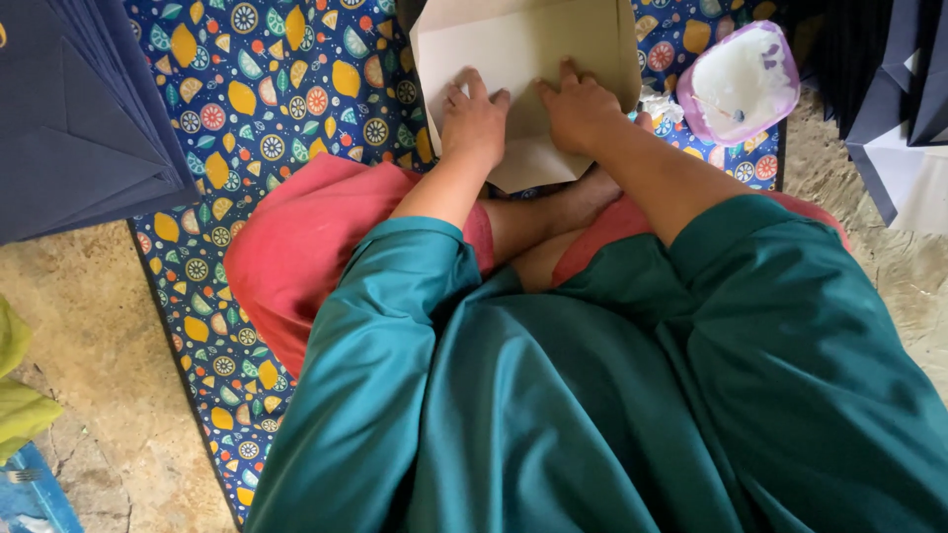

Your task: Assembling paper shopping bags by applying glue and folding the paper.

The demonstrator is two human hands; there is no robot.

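1. Head view, only cam. Person is sitting cross-legged on the floor, on a patterned mat (pixel 257 118) with a fruit print. Both hands are pressing down on a folded tan paper sheet (pixel 523 59) lying on the mat just ahead of the shins.
2. Left hand (pixel 474 120): palm down, fingers spread flat on the sheet's lower left part. Not gripping, just pressing.
3. Right hand (pixel 578 107): same, flat and open, fingertips pushing into the middle of the sheet, just beside the left hand. Nothing clasped in either hand.
4. Handling, my read: sheet looks light, thin, semi-stiff like kraft paper or thin card. Creases easily, likely tears at folds if yanked. Surface looks matte, so not slippery. Best hold is pinching at a free edge or corner, or flat-palm pressure as now; lifting by one corner would likely make it flop.
5. Orientation: the sheet's side flaps are standing up a bit left and right, inner face up. Long axis is running roughly away from the person, toward frame top; near pointed end is facing the person's legs. Far end is cut by the frame, cannot tell full length.
6. Nearby: stack of dark blue folded sheets (pixel 69 109) on the left, well apart from the hands; pale lilac bowl (pixel 741 81) with white paste-like content to the right, near the sheet, not touching as far as visible; more dark blue pieces (pixel 889 69) far right.
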